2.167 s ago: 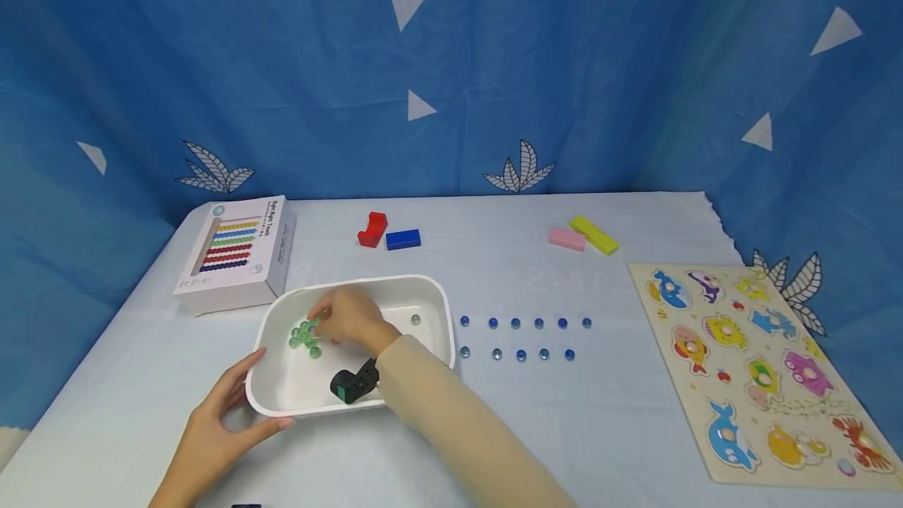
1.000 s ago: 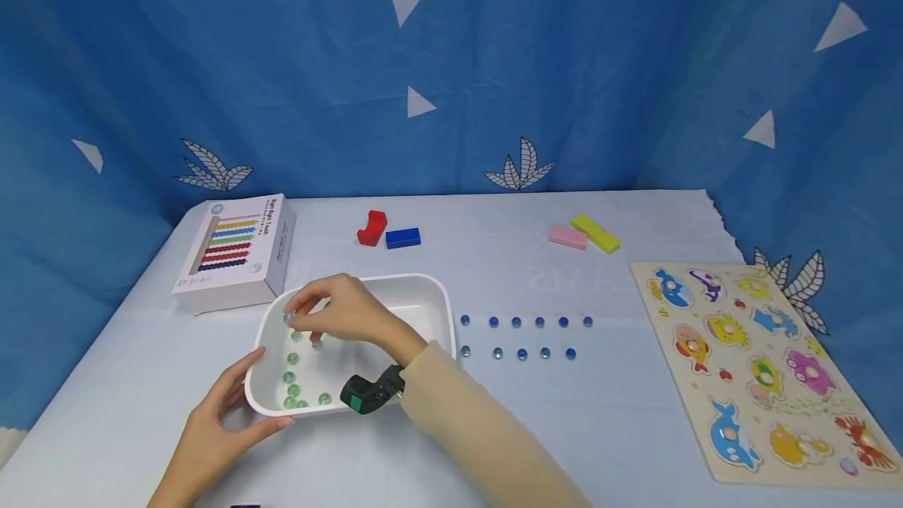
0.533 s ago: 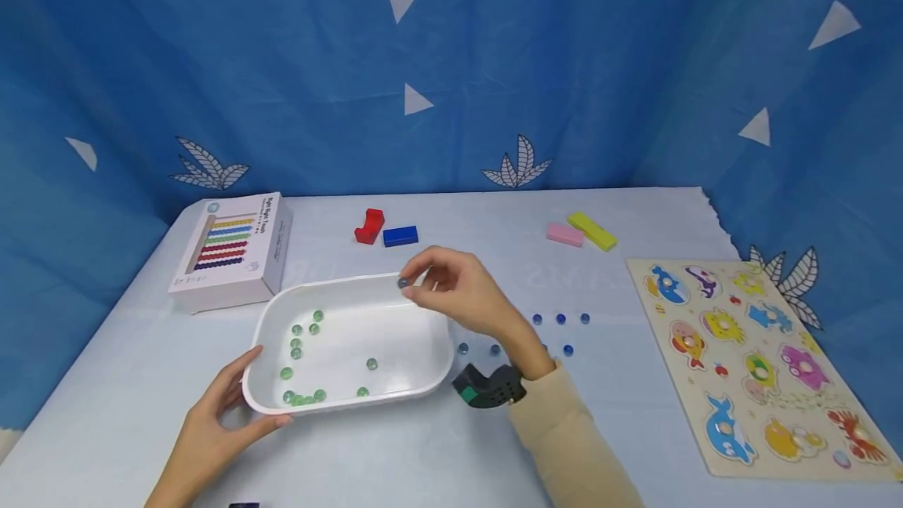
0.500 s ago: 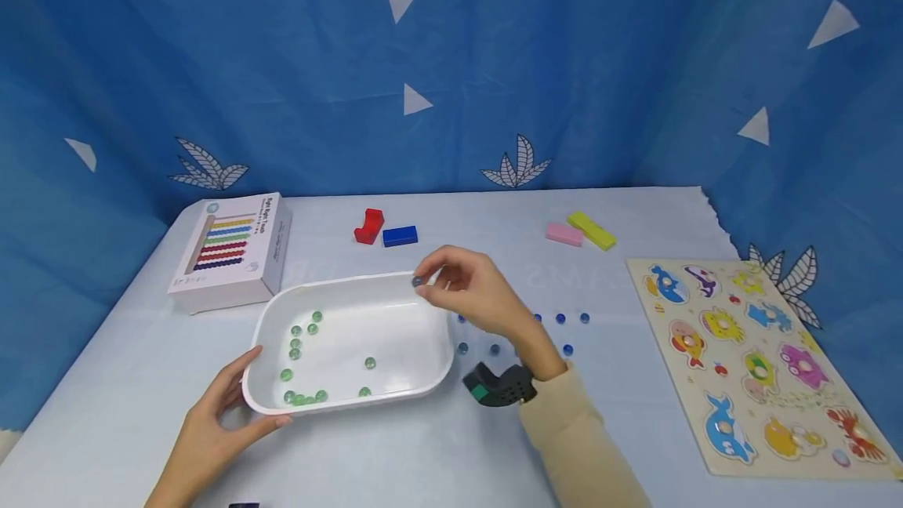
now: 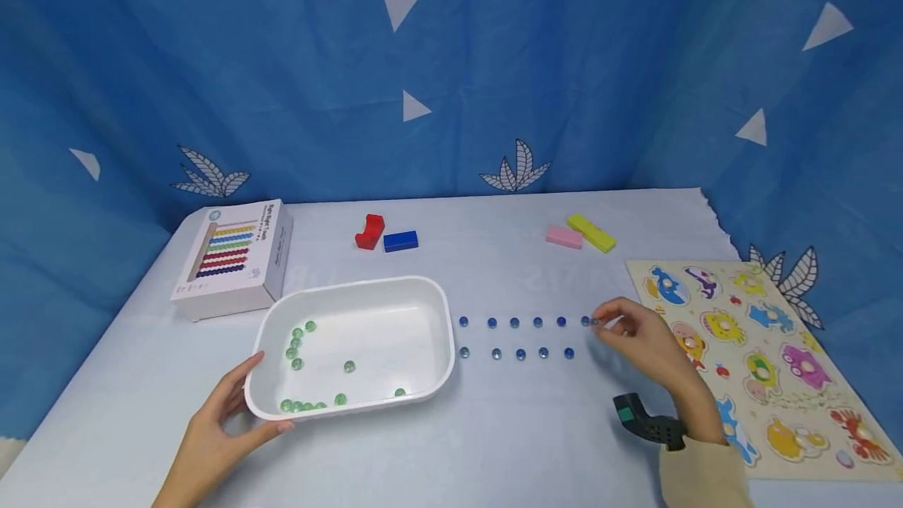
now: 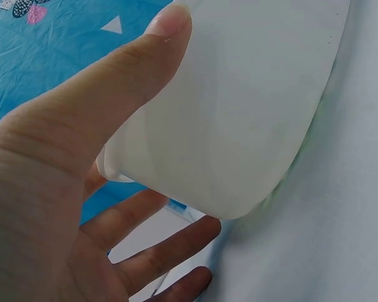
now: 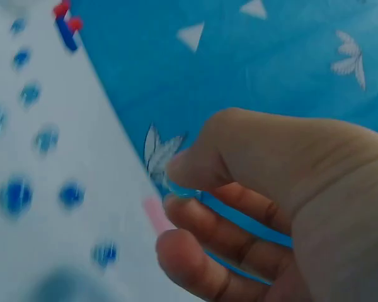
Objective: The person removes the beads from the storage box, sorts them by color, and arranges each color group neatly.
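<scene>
In the head view my left hand grips the left end of a white plastic tray, thumb along the near wall and fingers round the corner. The left wrist view shows the thumb pressed on the tray's outer wall. Several green glass marbles lie inside, most toward the left end. My right hand pinches a clear bluish marble between thumb and index finger. It is low over the table, right at the last blue marble of the far row. A nearer row of blue marbles runs parallel.
An abacus box stands behind the tray at left. Red and blue blocks lie beyond the tray; pink and yellow-green blocks lie farther right. A wooden sea-animal puzzle board is partly behind my right forearm.
My right hand has come out of the tray with the marble and travelled right, past the rows, to the far row's end. Green marbles in the tray have rolled about. The left hand keeps its grip.
</scene>
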A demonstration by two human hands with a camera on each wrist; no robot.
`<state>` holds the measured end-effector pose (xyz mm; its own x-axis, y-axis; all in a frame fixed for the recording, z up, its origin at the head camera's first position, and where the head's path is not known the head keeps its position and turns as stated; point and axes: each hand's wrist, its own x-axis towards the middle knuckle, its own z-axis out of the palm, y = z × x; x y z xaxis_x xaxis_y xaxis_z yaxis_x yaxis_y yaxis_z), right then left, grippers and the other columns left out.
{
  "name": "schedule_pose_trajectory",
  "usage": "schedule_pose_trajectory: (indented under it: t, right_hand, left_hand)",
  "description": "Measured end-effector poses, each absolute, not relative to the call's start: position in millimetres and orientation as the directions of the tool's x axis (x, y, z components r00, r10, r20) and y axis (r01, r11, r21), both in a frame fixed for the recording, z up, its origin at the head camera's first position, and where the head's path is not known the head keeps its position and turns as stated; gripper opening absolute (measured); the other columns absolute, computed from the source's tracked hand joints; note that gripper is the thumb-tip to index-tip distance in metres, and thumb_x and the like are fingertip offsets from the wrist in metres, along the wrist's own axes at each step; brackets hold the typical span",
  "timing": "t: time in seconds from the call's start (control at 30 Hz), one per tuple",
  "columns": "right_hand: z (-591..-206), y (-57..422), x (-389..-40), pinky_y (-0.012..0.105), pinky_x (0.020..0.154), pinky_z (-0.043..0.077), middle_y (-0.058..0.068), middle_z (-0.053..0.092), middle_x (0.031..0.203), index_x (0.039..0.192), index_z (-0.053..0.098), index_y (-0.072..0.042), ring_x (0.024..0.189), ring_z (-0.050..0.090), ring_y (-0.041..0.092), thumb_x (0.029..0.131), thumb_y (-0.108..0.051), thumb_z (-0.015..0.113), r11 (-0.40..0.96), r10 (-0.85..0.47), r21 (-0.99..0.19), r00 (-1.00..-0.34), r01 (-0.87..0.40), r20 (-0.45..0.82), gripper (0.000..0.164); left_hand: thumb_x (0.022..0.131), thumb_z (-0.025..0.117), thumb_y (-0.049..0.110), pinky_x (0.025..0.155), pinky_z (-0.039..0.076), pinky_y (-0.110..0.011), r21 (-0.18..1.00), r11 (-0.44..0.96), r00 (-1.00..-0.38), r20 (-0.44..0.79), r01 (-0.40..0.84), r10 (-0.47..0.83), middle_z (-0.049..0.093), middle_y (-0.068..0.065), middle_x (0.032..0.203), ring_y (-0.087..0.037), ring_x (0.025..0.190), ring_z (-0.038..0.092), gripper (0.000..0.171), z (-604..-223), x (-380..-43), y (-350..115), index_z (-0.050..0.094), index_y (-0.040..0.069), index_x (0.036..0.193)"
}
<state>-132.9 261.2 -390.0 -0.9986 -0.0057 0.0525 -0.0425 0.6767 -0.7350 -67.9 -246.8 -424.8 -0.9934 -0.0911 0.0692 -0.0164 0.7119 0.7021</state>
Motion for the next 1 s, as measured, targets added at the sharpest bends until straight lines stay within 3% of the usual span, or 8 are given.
schedule_pose_trajectory:
  t: [0.2, 0.47, 1.0]
  right_hand:
    - [-406, 282, -121, 0.020, 0.050, 0.040, 0.005, 0.060, 0.086, 0.097, 0.061, -0.010, 0.062, 0.047, 0.005, 0.081, -0.018, 0.064, 0.733, -0.008, -0.679, -0.998, 0.034, -0.058, 0.018]
    - [-421, 276, -122, 0.019, 0.053, 0.036, 0.001, 0.056, 0.076, 0.095, 0.062, -0.013, 0.066, 0.045, 0.008, 0.078, -0.015, 0.065, 0.788, 0.016, -0.614, -0.998, 0.046, -0.054, 0.017]
    - [-426, 272, -121, 0.019, 0.054, 0.033, -0.001, 0.054, 0.076, 0.096, 0.064, -0.017, 0.068, 0.042, 0.005, 0.078, -0.019, 0.065, 0.811, 0.020, -0.585, -1.000, 0.019, -0.005, 0.018]
  left_hand:
    - [0.064, 0.080, 0.034, 0.077, 0.033, 0.004, 0.700, 0.714, -0.993, 0.074, -0.015, -0.094, 0.042, -0.009, 0.135, 0.027, 0.097, 0.032, 0.091, -425, -66, -247, 0.029, 0.035, 0.139]
    - [0.064, 0.079, 0.038, 0.075, 0.033, 0.004, 0.699, 0.713, -0.993, 0.034, -0.055, -0.110, 0.041, -0.011, 0.137, 0.029, 0.095, 0.029, 0.091, -425, -68, -246, 0.027, 0.037, 0.139]
    - [0.064, 0.079, 0.037, 0.076, 0.033, 0.004, 0.700, 0.713, -0.994, 0.049, -0.039, -0.102, 0.040, -0.010, 0.138, 0.029, 0.098, 0.030, 0.091, -424, -67, -246, 0.028, 0.037, 0.139]
